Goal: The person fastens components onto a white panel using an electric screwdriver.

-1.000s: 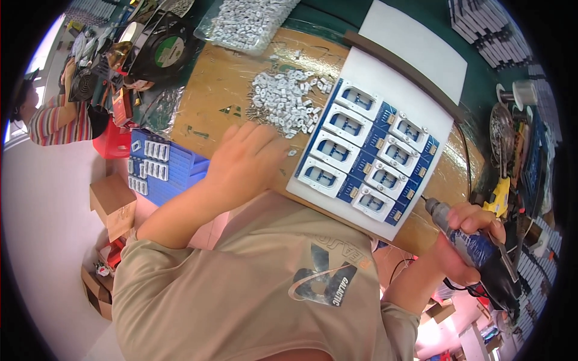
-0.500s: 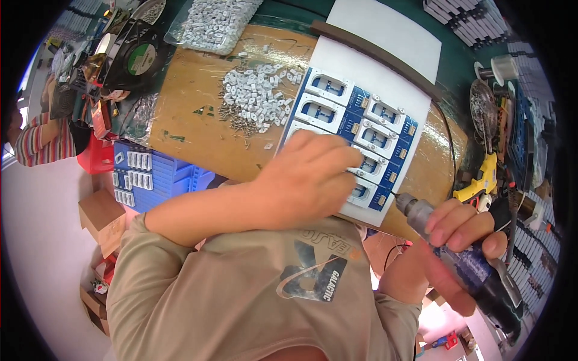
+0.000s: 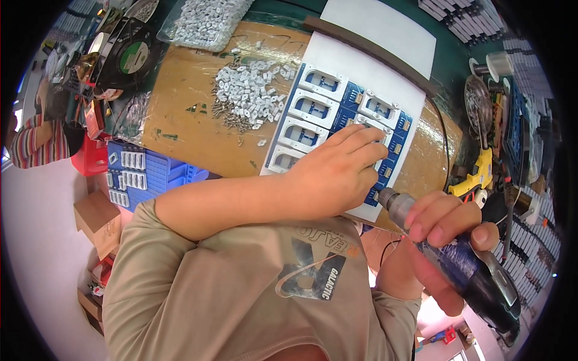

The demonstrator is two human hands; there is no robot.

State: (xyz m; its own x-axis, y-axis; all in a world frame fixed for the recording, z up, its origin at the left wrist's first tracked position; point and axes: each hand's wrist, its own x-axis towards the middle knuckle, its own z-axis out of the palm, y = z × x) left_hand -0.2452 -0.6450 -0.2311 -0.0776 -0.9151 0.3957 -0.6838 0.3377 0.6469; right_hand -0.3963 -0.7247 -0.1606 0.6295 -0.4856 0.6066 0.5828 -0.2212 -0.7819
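Note:
My left hand (image 3: 337, 171) lies across the blue circuit board panel (image 3: 345, 123), its fingers bent together over the right-hand column of white plastic frames. What the fingertips hold, if anything, is hidden. White oval-windowed frames (image 3: 304, 133) sit in two columns on the panel; the uncovered far right frame (image 3: 380, 108) has small white clips and screws at its edges. In my right hand (image 3: 448, 225) is an electric screwdriver (image 3: 400, 206) with a metal chuck and dark body. The chuck points at the panel's near right corner, and its tip cannot be made out clearly.
Left of the panel are a heap of small white clips (image 3: 250, 90) and loose screws (image 3: 238, 120). A clear tray of clips (image 3: 208, 21) stands behind them. A dark bar (image 3: 370, 54) crosses the white sheet. To the right are a yellow glue gun (image 3: 478, 174) and cable; a fan (image 3: 129, 57) stands left.
My left hand has shifted right and slightly away from me over the panel, uncovering the near left frames. The screwdriver has moved slightly left with my right hand. The view has shifted a little.

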